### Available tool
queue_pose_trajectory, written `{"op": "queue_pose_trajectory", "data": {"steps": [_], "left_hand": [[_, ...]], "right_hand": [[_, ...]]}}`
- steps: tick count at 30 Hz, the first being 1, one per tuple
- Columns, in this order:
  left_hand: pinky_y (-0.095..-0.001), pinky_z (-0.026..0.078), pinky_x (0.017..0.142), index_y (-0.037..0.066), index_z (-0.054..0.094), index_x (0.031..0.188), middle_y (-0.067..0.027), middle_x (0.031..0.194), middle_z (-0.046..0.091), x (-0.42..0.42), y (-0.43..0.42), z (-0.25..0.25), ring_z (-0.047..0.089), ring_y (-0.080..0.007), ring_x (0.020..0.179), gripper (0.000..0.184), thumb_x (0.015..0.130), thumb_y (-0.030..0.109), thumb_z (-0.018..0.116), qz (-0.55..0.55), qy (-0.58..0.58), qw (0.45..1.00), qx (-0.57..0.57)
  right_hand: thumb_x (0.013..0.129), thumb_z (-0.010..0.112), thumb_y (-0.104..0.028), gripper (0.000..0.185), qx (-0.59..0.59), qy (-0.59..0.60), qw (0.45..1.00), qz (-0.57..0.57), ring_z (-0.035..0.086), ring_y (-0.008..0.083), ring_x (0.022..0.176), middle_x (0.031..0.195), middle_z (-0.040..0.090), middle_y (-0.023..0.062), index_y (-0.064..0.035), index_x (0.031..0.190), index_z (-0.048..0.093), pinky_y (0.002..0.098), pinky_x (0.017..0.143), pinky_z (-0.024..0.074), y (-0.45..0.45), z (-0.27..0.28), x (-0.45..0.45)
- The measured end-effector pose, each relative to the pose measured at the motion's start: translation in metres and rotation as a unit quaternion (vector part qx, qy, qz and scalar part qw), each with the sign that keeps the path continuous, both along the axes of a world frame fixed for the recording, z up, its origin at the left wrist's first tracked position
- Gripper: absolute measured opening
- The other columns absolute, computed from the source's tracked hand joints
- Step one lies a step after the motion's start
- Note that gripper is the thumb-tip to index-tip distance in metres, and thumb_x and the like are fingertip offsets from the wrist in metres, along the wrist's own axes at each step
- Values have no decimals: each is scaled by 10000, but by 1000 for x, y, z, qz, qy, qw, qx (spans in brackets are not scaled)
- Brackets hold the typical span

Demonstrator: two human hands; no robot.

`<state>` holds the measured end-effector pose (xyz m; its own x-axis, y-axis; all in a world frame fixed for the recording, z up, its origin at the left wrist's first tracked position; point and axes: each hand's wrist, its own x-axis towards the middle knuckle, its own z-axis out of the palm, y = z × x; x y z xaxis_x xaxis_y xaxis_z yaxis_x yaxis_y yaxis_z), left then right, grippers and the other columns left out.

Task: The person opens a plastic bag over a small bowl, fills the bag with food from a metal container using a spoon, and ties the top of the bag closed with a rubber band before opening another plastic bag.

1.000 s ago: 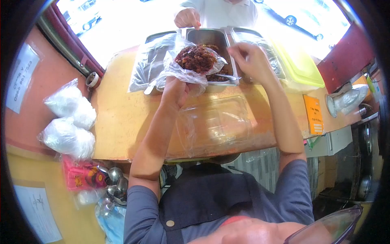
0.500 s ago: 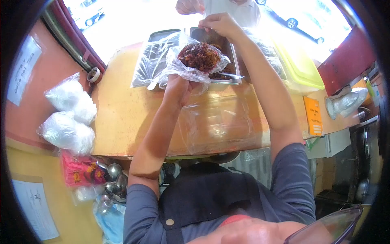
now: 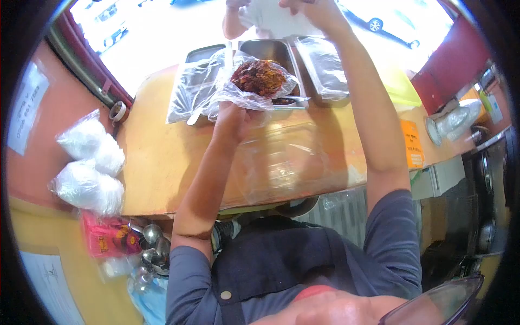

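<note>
My left hand is closed under a clear plastic bag, its mouth spread open around a heap of dark reddish-brown saucy food. The bag is held just above the near end of a steel food pan, where a metal utensil handle sticks out. My right hand reaches over the counter, fingers curled together and partly cut off by the top edge. What its fingertips hold, if anything, I cannot make out. Opposite, another person's hand is near it.
Plastic-covered steel pans stand left and right of the food pan. A yellow-lidded container and an orange booklet are at the right. Bundles of plastic bags hang at the left, above several ladles. Clear plastic lies on the counter.
My right hand has moved up and outward, away from above the food pan toward the other person. My left hand still holds the bag of food. The whole view has shifted slightly.
</note>
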<state>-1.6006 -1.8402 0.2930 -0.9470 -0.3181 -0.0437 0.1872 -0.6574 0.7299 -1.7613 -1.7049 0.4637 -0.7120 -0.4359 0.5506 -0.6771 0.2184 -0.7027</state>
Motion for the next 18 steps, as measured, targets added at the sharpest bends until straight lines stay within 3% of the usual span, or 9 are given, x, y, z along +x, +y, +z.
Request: {"op": "queue_pose_trajectory", "data": {"steps": [3,5,7,11,12,14,15,16,18], "left_hand": [[-400,528,849,47,383,1273,-117,1199,522,-10,-3,-8,559,-266,1060,374,914,76,485,-54,110,992,-16],[-384,523,862,55,417,1268,-138,1242,502,-21,-5,-11,552,-268,1080,386,901,128,510,-129,124,973,147],[-394,519,823,12,471,1200,-143,1105,555,-14,-2,-1,574,-259,959,332,933,206,437,-117,115,986,34],[-371,509,842,25,456,1225,-127,1125,549,-12,-15,-10,564,-250,988,378,890,180,535,-88,99,966,-222],[-360,498,851,20,464,1216,-125,1108,555,-18,-26,-20,562,-245,973,376,885,179,545,-90,105,945,-296],[-342,469,887,29,469,1215,-121,1145,539,-16,-27,-12,540,-234,996,384,867,154,570,-81,65,780,-617],[-334,463,882,26,484,1196,-125,1128,544,-9,-24,2,540,-235,973,371,860,151,579,-48,38,587,-808],[-334,463,882,26,484,1196,-125,1129,544,-8,-23,4,540,-235,973,371,860,151,579,-34,47,477,-877],[-335,464,881,26,483,1196,-125,1129,544,-20,-16,2,540,-236,973,370,861,151,577,-52,68,491,-867]], "right_hand": [[812,614,-111,136,-32,14,999,-6,564,117,660,706,649,62,-7,827,700,271,634,444,42,9,-4],[815,613,-114,140,-39,33,998,-36,566,120,663,708,650,68,-5,836,698,269,632,447,83,11,-4],[814,613,-109,137,-61,34,996,-51,567,116,663,723,657,67,-5,841,698,275,635,454,132,8,2],[777,655,-146,148,-53,10,988,-141,573,118,634,723,667,61,-17,828,705,288,629,473,240,-2,48],[806,637,-208,206,-12,45,982,-184,553,92,692,774,657,17,-47,916,706,261,722,451,277,-14,53],[817,639,-229,222,9,29,972,-232,556,88,694,774,657,12,-46,924,703,259,720,454,331,-23,89],[822,640,-240,230,19,20,965,-259,557,87,696,774,657,10,-45,928,702,259,720,456,357,-28,108],[820,648,-265,233,26,20,949,-315,553,79,685,765,655,-2,-64,923,706,248,686,454,382,-39,124],[810,664,-302,231,37,9,925,-378,528,58,666,730,635,-17,-101,913,716,236,609,430,435,-57,172]]}}
